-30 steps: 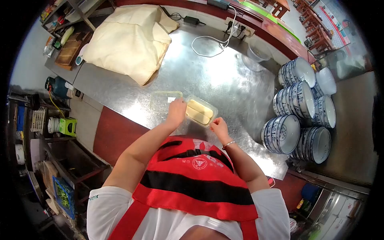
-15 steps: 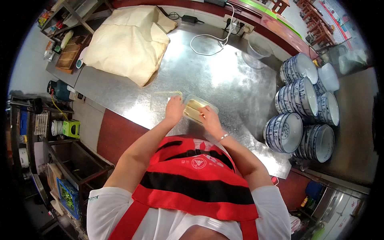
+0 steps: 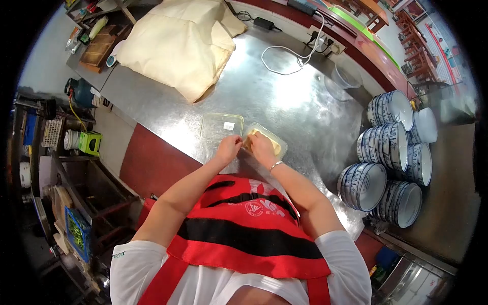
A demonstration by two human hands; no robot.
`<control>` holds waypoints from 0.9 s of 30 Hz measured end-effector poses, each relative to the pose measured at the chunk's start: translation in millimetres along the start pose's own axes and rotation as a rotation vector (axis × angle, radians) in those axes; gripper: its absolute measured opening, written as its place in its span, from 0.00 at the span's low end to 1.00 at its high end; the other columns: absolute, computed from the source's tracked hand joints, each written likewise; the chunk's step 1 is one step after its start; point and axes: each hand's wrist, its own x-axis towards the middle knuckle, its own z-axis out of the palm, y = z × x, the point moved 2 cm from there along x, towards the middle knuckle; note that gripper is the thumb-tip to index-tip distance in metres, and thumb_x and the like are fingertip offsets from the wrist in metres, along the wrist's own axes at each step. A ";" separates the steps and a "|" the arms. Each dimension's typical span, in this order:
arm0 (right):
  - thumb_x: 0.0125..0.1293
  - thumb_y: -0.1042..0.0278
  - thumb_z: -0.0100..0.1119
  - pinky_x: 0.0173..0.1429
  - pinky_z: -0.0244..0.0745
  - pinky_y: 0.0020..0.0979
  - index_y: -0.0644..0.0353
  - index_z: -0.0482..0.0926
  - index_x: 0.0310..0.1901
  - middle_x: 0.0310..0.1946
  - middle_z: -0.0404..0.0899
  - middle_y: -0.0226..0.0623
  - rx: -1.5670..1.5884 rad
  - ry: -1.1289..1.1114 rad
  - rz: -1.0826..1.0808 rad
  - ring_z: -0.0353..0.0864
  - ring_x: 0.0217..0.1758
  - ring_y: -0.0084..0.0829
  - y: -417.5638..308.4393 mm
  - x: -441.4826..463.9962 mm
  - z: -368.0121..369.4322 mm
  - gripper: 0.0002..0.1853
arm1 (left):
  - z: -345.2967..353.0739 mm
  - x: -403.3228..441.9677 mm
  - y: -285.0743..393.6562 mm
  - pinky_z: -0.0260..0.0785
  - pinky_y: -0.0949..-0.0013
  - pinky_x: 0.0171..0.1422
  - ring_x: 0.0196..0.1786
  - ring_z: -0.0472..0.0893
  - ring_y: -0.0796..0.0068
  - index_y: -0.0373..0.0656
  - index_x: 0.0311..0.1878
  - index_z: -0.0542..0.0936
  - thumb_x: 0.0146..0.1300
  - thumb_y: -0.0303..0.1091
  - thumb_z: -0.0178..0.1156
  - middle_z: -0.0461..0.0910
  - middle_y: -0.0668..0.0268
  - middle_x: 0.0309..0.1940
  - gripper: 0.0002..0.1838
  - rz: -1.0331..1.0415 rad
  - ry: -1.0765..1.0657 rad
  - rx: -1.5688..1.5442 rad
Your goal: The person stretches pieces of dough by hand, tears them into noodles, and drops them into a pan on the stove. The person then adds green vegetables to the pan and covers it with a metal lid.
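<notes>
A clear plastic container [image 3: 282,147] holding pale yellow pieces [image 3: 276,146] rests on the steel table. My right hand [image 3: 261,148] reaches over its left part, with bent fingers on the pale pieces; the fingertips are partly hidden. My left hand [image 3: 230,148] is just left of the container, its thumb and fingers pressed together; whatever is between them is too small to make out. Beside it, beyond my left hand, lies a clear lid [image 3: 214,125] with a small white label [image 3: 229,125].
A large cream cloth [image 3: 175,46] covers something at the back left. Stacks of blue-and-white bowls [image 3: 384,145] stand on the right. A white cable [image 3: 284,49] loops near the back edge, left of a clear plastic tub [image 3: 346,76].
My right hand has moved from the container's near right corner onto the pale pieces. My left hand has drawn back from between lid and container towards me. The view has shifted slightly.
</notes>
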 end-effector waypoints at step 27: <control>0.52 0.76 0.57 0.46 0.70 0.40 0.59 0.75 0.30 0.34 0.72 0.42 0.097 -0.108 -0.004 0.74 0.40 0.45 5.9 14.0 -3.0 0.04 | 2.5 -5.3 7.7 0.74 0.69 0.32 0.28 0.83 0.69 0.35 0.41 0.76 0.63 0.26 0.53 0.81 0.58 0.28 0.07 -0.153 -0.044 -0.253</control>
